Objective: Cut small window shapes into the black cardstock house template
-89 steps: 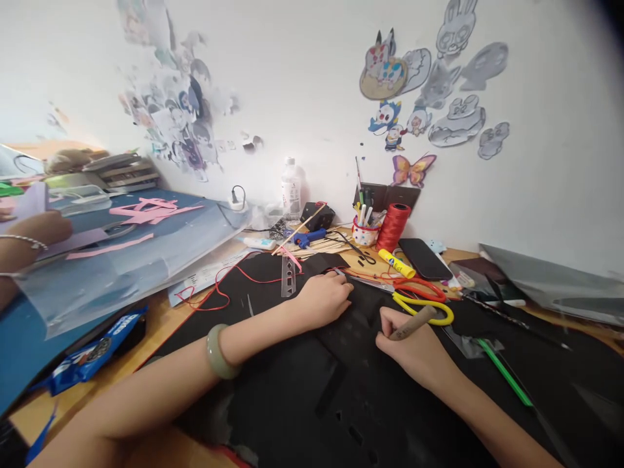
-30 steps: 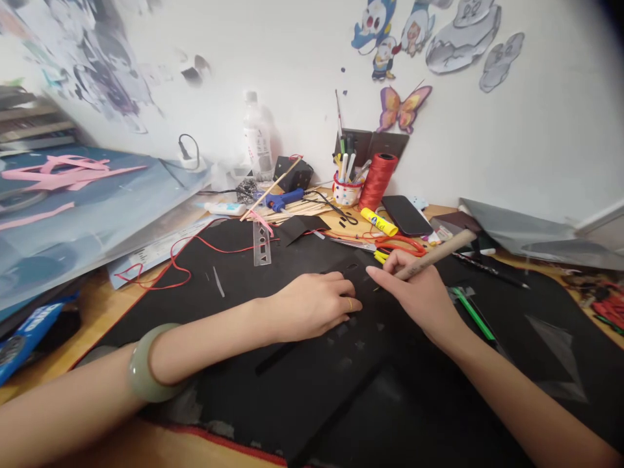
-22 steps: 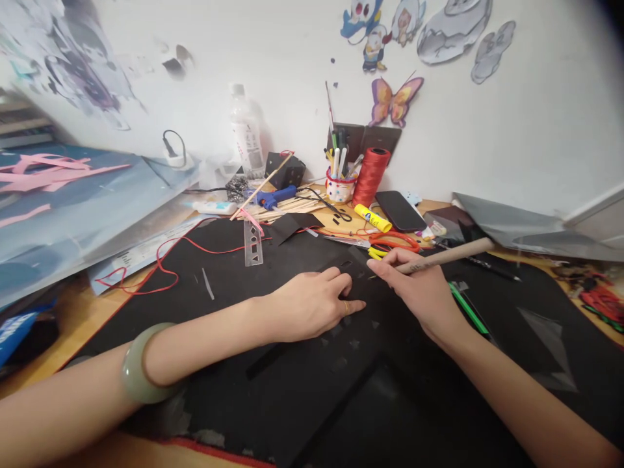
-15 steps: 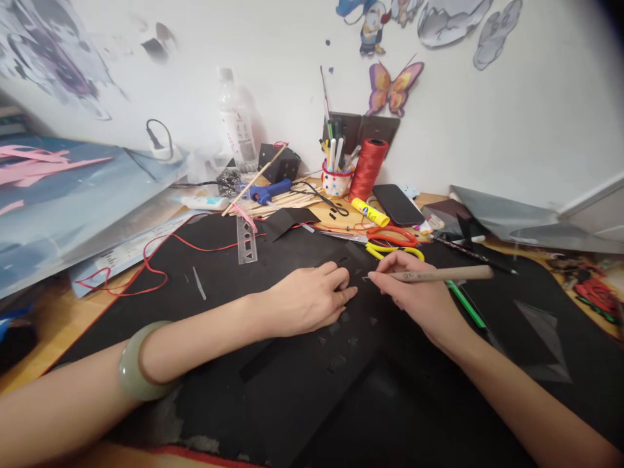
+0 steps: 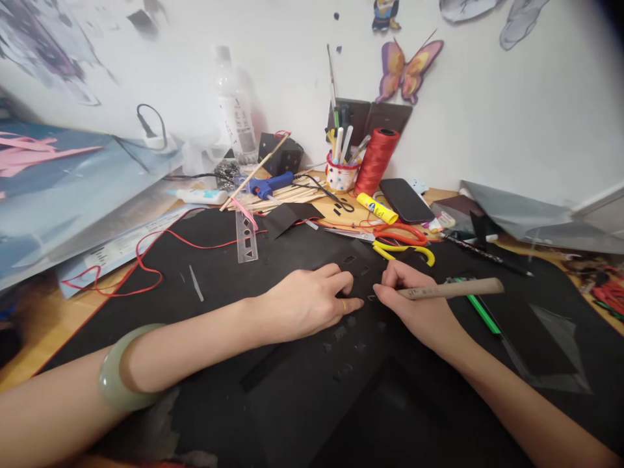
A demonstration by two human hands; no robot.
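Note:
My right hand (image 5: pixel 414 296) is closed round a beige pen (image 5: pixel 453 288) with small print on its barrel, held at a slant. Its tip end is hidden behind my fingers, close to a small light outline (image 5: pixel 372 298) on the black sheet. My left hand (image 5: pixel 312 300) rests palm down on the dark surface, some fingers bent and the ringed one stretched towards my right hand. Nothing shows in its grasp. Near its fingertips are small rectangular outlines (image 5: pixel 350 259), and just below lie several small dark scraps (image 5: pixel 340 333).
Scissors (image 5: pixel 402 244) with orange and yellow handles lie beyond my right hand. A clear stencil ruler (image 5: pixel 246 239), a glue stick (image 5: pixel 377 208), a phone (image 5: pixel 407 200), a red thread spool (image 5: pixel 377 159), a blue glue gun (image 5: pixel 271 186) and a bottle (image 5: pixel 236 117) stand or lie farther back.
The view has tilted downward and shifted slightly left. My right hand still holds the pen, its fingertips slightly farther from my left hand. My left hand keeps its place on the dark surface.

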